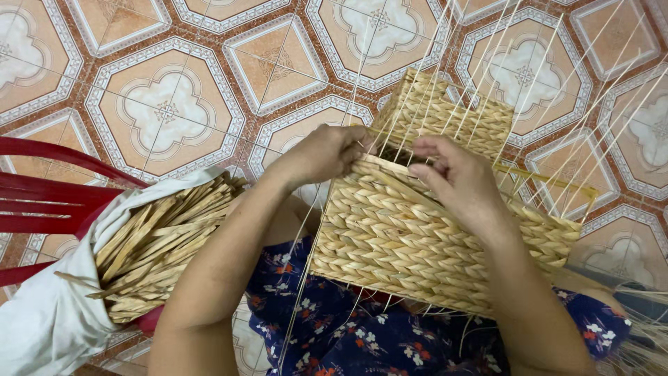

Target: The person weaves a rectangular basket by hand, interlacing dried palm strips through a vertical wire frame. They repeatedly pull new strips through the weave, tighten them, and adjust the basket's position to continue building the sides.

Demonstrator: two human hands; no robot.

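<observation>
- A half-woven basket (424,244) of pale braided fibre rests tilted on the person's lap, against a dark blue floral garment (362,334).
- The left hand (323,153) grips the basket's near top rim at its left corner, fingers curled tight over the edge.
- The right hand (456,174) lies on the same rim just right of it; its fingers (426,147) are bent and pinched on the weave, though whether they hold a single strand cannot be told.
- Thin pale upright stakes (557,125) fan out from the basket's unfinished edge, up and to the right.
- To the left, a white cloth sack (49,313) holds a bundle of flat dried strips (160,244), resting on a red plastic chair (42,195).
- Patterned orange-and-white floor tiles (167,104) lie beneath everything.
</observation>
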